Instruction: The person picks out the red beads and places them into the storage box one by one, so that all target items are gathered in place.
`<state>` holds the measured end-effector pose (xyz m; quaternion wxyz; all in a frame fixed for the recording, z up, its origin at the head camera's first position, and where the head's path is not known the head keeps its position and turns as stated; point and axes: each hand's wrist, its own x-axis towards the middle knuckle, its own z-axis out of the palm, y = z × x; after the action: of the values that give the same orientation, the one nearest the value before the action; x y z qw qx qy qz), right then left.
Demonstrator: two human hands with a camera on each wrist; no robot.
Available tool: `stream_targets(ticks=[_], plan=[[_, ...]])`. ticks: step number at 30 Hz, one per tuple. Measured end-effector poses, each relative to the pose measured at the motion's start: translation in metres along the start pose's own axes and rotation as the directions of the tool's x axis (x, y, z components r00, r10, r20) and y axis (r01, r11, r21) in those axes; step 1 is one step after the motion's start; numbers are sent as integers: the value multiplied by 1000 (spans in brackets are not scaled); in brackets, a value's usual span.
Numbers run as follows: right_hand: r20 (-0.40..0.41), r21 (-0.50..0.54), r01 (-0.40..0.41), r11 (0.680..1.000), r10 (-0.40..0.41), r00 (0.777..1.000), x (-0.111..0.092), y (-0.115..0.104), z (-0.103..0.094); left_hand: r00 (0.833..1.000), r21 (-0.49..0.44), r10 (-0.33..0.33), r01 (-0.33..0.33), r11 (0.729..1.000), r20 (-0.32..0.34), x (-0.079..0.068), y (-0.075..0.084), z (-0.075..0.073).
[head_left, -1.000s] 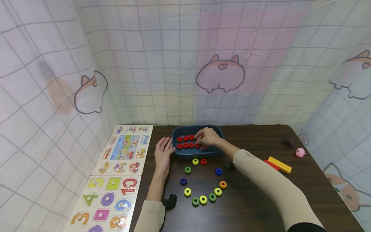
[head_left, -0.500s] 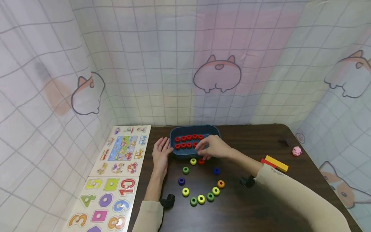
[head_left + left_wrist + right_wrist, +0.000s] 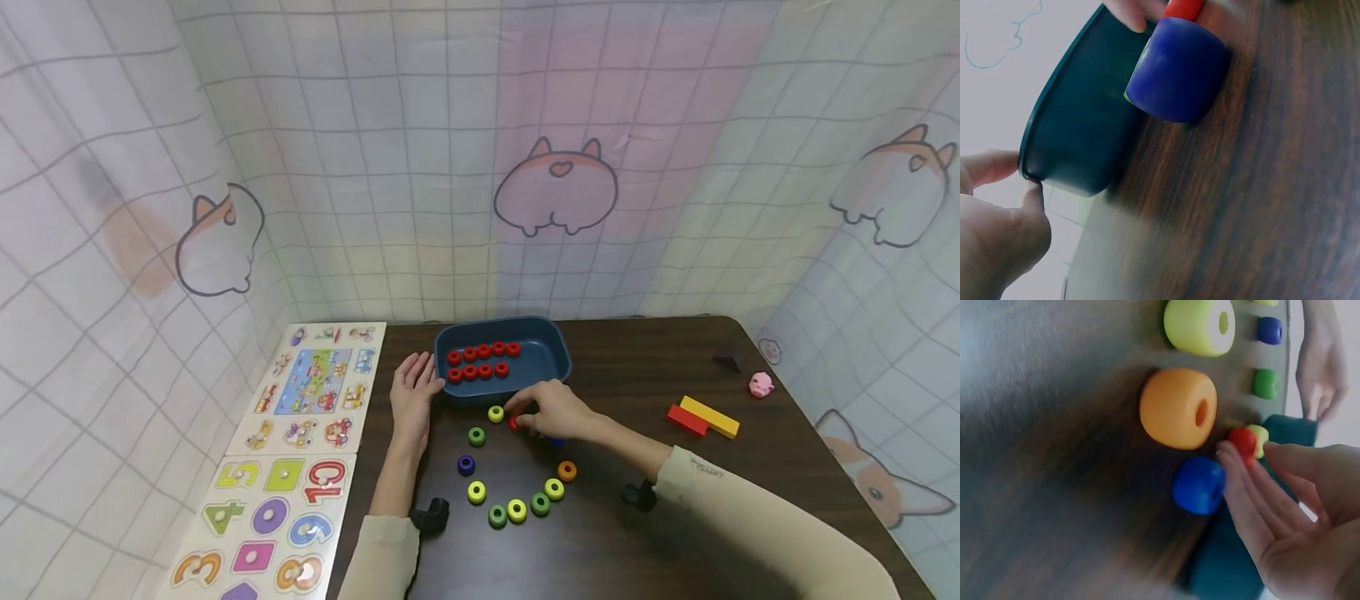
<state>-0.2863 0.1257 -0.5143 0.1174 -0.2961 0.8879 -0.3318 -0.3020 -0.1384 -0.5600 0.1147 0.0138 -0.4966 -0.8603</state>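
Note:
In the head view my left hand (image 3: 411, 404) lies beside the left end of the dark blue tray (image 3: 551, 385), fingers extended. Its thumb and a fingertip touch the tray's rim (image 3: 1022, 165) in the left wrist view. Two rows of red beads (image 3: 484, 372) fill the tray's left part. Just in front of the tray, my right hand (image 3: 557, 410) pinches a red bead (image 3: 1244, 444) between thumb and fingertips, low over the table. A yellow bead (image 3: 496, 414) is close on its left. A blue bead (image 3: 1199, 485) lies by the fingers, mostly covered by the hand in the head view.
Loose beads form a curve on the dark table, among them an orange bead (image 3: 567, 472), a green bead (image 3: 476, 436) and a purple bead (image 3: 466, 465). Puzzle boards (image 3: 262, 479) line the left side. Red (image 3: 687, 420) and yellow blocks (image 3: 710, 416) and a pink pig (image 3: 761, 385) are rightward.
My right hand has moved out of the tray toward me, to the red bead in front of it. Another red bead now shows at the upper row's end. The left hand stays at the tray.

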Motion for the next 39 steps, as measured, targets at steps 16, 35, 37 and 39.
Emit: stream_targets(ticks=[16,35,37,39], plan=[[221,487,-201,850,103,970,18,-13,-34,999,-24,-24,24,999,33,-7,17,4],[37,256,-289,922,290,956,92,41,-54,1000,20,21,-21,1000,12,-1,-1,0],[34,249,-277,928,277,960,91,40,-52,1000,19,18,-18,1000,14,0,0,0],[27,265,-263,928,265,964,89,37,-52,1000,18,13,-13,1000,19,1,1,-1]])
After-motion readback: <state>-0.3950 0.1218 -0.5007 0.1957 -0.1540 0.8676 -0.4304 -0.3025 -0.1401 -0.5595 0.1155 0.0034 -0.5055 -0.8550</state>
